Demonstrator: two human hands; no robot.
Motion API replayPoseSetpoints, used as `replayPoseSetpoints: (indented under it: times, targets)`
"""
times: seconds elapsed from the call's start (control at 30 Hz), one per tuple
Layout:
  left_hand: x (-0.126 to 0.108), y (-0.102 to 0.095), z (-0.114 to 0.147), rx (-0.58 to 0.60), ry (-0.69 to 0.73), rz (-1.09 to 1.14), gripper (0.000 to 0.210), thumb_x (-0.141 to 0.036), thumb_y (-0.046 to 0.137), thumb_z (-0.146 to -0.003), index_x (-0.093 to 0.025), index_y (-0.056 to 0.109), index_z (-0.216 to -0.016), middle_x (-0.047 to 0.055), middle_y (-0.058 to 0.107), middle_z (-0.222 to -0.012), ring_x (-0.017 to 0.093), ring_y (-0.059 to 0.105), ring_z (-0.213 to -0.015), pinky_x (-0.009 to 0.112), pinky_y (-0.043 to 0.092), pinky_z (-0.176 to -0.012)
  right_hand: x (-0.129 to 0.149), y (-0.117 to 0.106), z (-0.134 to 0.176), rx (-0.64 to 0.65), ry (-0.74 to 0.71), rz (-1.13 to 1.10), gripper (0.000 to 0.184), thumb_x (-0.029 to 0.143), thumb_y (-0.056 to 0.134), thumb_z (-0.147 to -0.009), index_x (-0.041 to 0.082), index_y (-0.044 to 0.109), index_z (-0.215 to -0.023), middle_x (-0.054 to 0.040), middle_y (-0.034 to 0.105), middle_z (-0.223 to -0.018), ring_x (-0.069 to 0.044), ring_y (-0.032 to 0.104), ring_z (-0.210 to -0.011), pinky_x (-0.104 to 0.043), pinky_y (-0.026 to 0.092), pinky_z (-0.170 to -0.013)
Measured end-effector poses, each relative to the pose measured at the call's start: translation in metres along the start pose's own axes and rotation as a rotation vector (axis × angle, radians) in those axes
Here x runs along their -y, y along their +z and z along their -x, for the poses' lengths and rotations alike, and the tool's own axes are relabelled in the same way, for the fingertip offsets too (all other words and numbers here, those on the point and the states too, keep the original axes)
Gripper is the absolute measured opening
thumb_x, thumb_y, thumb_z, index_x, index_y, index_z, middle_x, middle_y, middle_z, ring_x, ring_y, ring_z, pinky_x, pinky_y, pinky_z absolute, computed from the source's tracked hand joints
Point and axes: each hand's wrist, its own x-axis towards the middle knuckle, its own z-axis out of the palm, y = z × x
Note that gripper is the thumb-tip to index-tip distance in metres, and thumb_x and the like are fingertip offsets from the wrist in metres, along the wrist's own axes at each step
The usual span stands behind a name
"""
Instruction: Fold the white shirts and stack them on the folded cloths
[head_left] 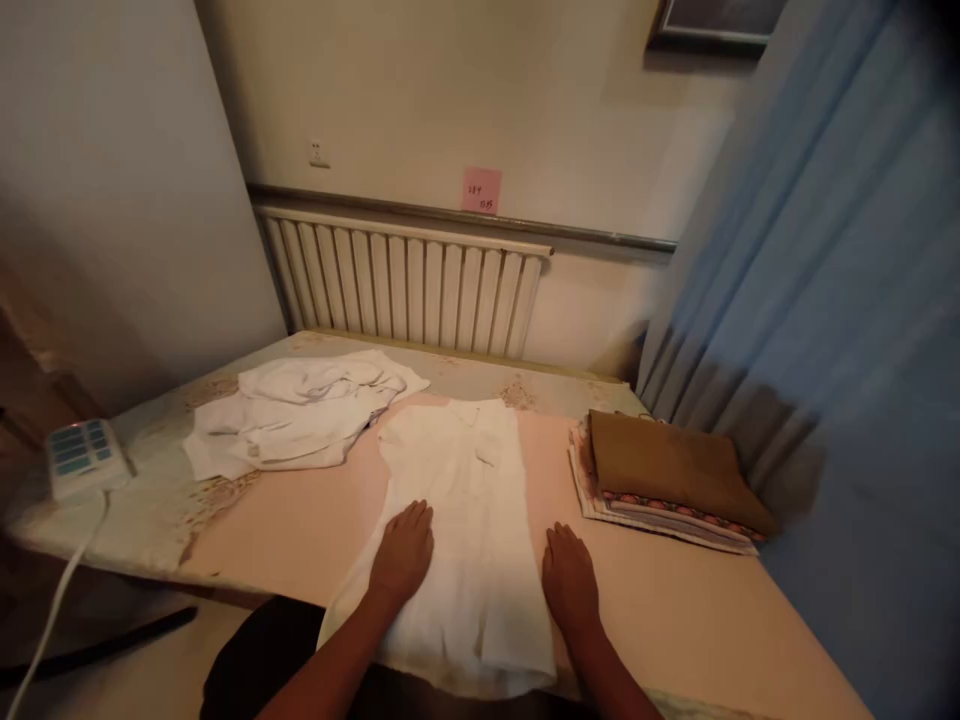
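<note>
A white short-sleeved shirt (465, 530) lies spread face up on the table, its collar toward the wall and its hem at the near edge. A front placket and what looks like a chest pocket show on it. My left hand (405, 550) rests flat on the shirt's left side, fingers stretched forward. Beside the shirt's right edge, my right hand (570, 575) lies palm down with its fingers extended, on or just at the cloth's border. Neither hand grips anything that I can see.
Crumpled white clothes (300, 410) lie at the back left. On the right sits a folded fabric stack (667, 470), brown on top, near a blue curtain (847, 300). A white power strip (86, 455) with a cord stands far left. A radiator (405, 280) lines the wall.
</note>
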Motion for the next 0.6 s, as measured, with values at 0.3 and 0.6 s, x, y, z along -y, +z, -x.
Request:
replayPoseSetpoints:
  times: [0.3,0.6]
  targets:
    - [-0.0019,-0.0023,-0.0007,-0.003,-0.004,0.002,0.04,-0.021,0.036,-0.09,-0.015,0.056,-0.125,0.012,0.057,-0.133,0.024,0.047,-0.127,0.042,0.037,-0.103,0.0003,-0.0019,0.0001,0.003,-0.005,0.009,0.035,0.014,0.036,-0.091,0.009,0.061,-0.116,-0.0162,0.061,-0.123,-0.027,0.049,-0.122,-0.044,0.033,-0.105]
    - [-0.0044,-0.0062,-0.0039,0.04,-0.037,0.033,0.037,-0.017,0.04,-0.089,-0.015,0.057,-0.121,0.013,0.056,-0.131,0.026,0.046,-0.126,0.042,0.034,-0.103,0.0035,-0.008,-0.0044,0.016,0.005,0.006,0.034,0.011,0.038,-0.09,0.008,0.063,-0.113,-0.0165,0.062,-0.122,-0.028,0.05,-0.121,-0.044,0.035,-0.103]
